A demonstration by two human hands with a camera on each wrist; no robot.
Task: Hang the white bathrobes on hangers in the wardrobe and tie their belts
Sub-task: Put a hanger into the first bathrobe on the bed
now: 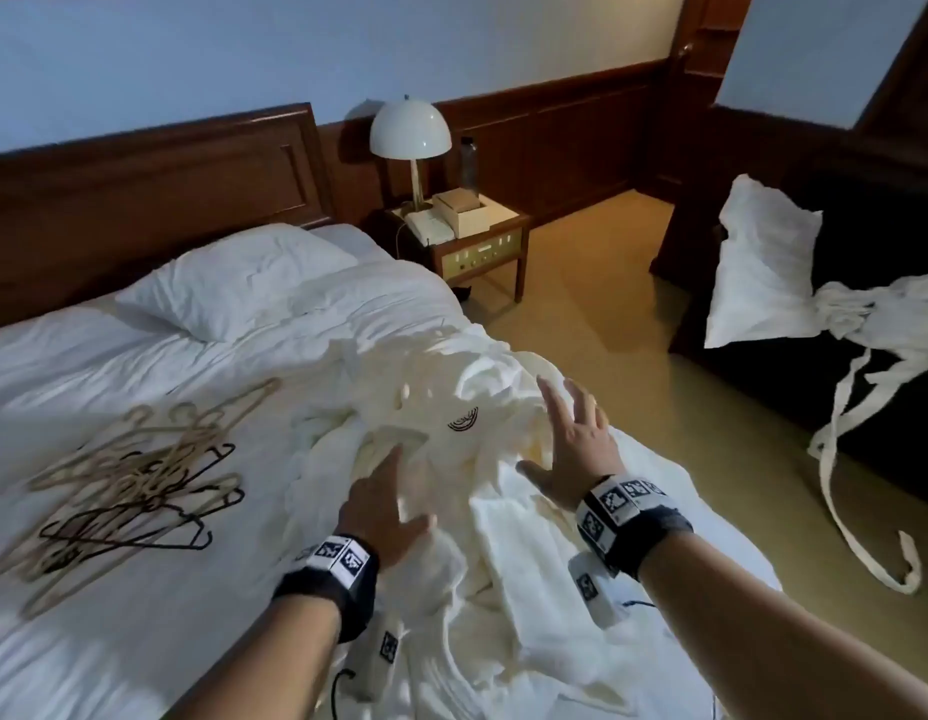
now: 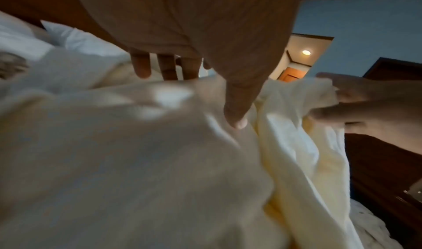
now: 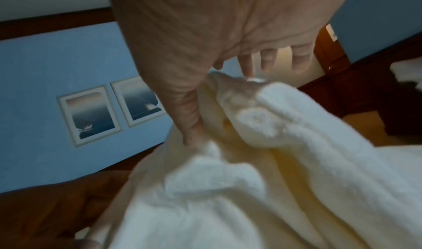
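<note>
Both hands were spread wide over the white bathrobe near the bed's right edge: left hand, right hand. Hangers lay nearby.

It looked like a hotel bedroom, probably: a made bed with a panelled wooden headboard, a domed lamp and phone on the nightstand at twelve o'clock, and two framed sea prints.

I reach both arms forward over the bathrobe: left hand and right hand flat, fingers spread, palms down.
</note>
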